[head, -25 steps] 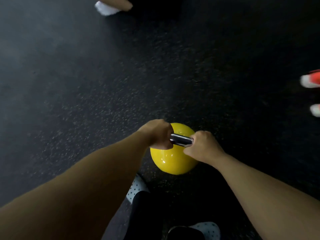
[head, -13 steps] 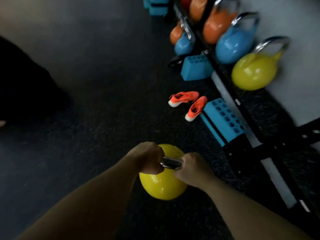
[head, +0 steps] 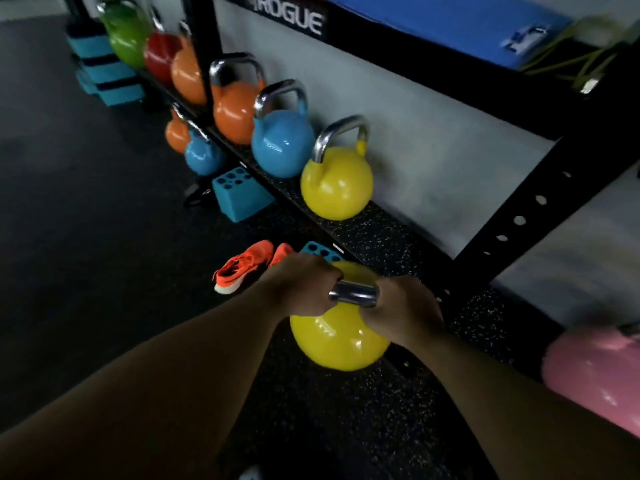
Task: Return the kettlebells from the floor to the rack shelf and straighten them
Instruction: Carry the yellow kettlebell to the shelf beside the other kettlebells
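I hold a yellow kettlebell point(head: 337, 341) by its steel handle, my left hand point(head: 300, 285) and my right hand point(head: 401, 311) both closed on it. It hangs in the air at the front edge of the black speckled rack shelf point(head: 391, 237). On that shelf stand another yellow kettlebell point(head: 336, 183), a blue kettlebell point(head: 282, 147) and an orange kettlebell point(head: 233, 110), with more behind. A pink kettlebell point(head: 595, 372) sits on the shelf at the right. A small blue kettlebell point(head: 202, 155) and a small orange kettlebell point(head: 176, 133) rest on the floor.
A black upright post point(head: 540, 199) of the rack rises just right of my hands. Orange shoes point(head: 242, 266) and teal foam blocks point(head: 239, 195) lie on the dark floor below the shelf. Blue mats point(head: 450, 19) lie on the upper shelf.
I have carried the yellow kettlebell from the open floor to the rack. The shelf and its kettlebells have come close, and the kettlebell now hangs at the shelf's front edge.
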`<state>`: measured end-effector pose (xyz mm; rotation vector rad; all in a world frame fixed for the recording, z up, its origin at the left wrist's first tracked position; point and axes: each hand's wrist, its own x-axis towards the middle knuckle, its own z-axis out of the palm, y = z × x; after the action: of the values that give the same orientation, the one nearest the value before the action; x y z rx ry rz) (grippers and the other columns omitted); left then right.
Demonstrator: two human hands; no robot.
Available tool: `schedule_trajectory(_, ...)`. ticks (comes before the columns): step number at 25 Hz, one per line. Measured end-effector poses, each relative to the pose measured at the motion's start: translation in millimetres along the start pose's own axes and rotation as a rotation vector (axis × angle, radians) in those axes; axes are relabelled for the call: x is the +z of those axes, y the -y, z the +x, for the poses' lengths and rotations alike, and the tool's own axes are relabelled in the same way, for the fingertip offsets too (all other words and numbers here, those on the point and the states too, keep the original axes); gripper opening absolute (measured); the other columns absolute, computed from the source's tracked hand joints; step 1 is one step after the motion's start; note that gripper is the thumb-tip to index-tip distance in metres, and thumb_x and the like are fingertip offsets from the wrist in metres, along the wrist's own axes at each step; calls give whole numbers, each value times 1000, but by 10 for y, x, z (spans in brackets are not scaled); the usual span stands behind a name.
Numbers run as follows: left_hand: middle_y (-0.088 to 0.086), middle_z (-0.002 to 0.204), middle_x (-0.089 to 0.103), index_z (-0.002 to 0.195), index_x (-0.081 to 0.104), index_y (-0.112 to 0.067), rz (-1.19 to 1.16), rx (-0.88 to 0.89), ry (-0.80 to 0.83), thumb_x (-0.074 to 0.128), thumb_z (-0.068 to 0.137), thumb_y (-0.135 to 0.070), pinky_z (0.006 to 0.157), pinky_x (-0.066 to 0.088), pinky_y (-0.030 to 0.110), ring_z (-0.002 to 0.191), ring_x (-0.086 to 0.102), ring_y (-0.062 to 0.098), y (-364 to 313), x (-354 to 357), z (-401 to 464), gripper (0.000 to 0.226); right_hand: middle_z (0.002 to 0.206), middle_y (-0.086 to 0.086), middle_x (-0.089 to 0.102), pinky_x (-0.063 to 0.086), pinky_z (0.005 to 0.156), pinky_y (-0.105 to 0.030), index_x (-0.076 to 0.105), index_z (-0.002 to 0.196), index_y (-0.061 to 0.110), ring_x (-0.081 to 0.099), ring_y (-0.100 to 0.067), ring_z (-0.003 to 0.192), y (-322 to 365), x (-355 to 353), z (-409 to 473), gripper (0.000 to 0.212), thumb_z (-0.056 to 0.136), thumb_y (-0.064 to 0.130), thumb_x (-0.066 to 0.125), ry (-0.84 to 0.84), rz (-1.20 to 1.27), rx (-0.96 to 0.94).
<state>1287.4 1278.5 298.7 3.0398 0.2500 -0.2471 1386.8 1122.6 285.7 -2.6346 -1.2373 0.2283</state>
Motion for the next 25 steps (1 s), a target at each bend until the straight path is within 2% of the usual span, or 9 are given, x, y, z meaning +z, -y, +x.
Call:
schedule_trajectory(4, 8, 105, 72, 111, 64, -18, 78, 131, -138, 58, 87, -28, 72, 50, 37, 95, 69, 34, 309, -340, 750, 27, 86, -8, 71, 45, 62, -30, 70, 93, 18, 68, -35, 83, -105, -246, 578, 26, 72, 31, 63, -100, 30, 154)
schedule_trajectory(6, 8, 109, 71, 118, 62, -19, 101, 178, -180, 58, 88, -27, 73, 50, 38, 98, 68, 35, 367, -421, 1141, 32, 92, -13, 72, 50, 69, -35, 72, 99, 17, 67, -39, 91, -228, -349, 820, 30, 72, 29, 63, -167, 44, 215)
schedule_trajectory(10, 7, 112, 70, 115, 63, -21, 51, 220, -171, 58, 88, -27, 73, 47, 36, 102, 66, 33, 314, -373, 1810, 28, 104, -21, 71, 52, 82, -40, 71, 108, 15, 63, -43, 102, -527, -340, 1125, 34, 77, 23, 61, -213, 103, 333)
schedule_trajectory(14, 6, 110, 69, 110, 65, -23, 27, 206, -188, 61, 87, -24, 69, 42, 33, 103, 64, 32, 278, -427, 2214, 24, 103, -23, 70, 49, 80, -35, 69, 100, 9, 62, -43, 102, -762, -311, 1376, 28, 76, 20, 60, -248, 145, 385)
schedule_trajectory(17, 8, 101, 68, 100, 64, -19, -28, 194, -159, 63, 86, -21, 65, 36, 32, 97, 64, 33, 388, -395, 2386, 14, 97, -21, 70, 45, 71, -33, 68, 93, 10, 63, -43, 97, -799, -282, 1552, 23, 74, 18, 58, -254, 154, 381)
schedule_trajectory(19, 10, 95, 69, 94, 65, -17, -93, 208, -176, 64, 84, -17, 64, 37, 32, 92, 64, 34, 423, -382, 2539, 11, 94, -22, 70, 43, 68, -33, 68, 91, 9, 62, -44, 94, -842, -267, 1683, 22, 73, 16, 58, -290, 150, 402)
schedule_trajectory(21, 12, 92, 69, 89, 64, -16, -128, 226, -191, 66, 81, -15, 65, 39, 32, 91, 64, 36, 401, -420, 2670, 8, 94, -22, 70, 47, 71, -35, 69, 93, 9, 62, -45, 94, -901, -278, 1774, 24, 73, 13, 57, -311, 176, 462)
schedule_trajectory(25, 14, 87, 69, 91, 67, -12, -181, 251, -225, 69, 78, -13, 65, 41, 33, 87, 63, 37, 392, -436, 2804, 12, 91, -21, 70, 46, 70, -34, 69, 91, 11, 62, -44, 90, -975, -269, 1853, 24, 71, 12, 56, -323, 194, 488)
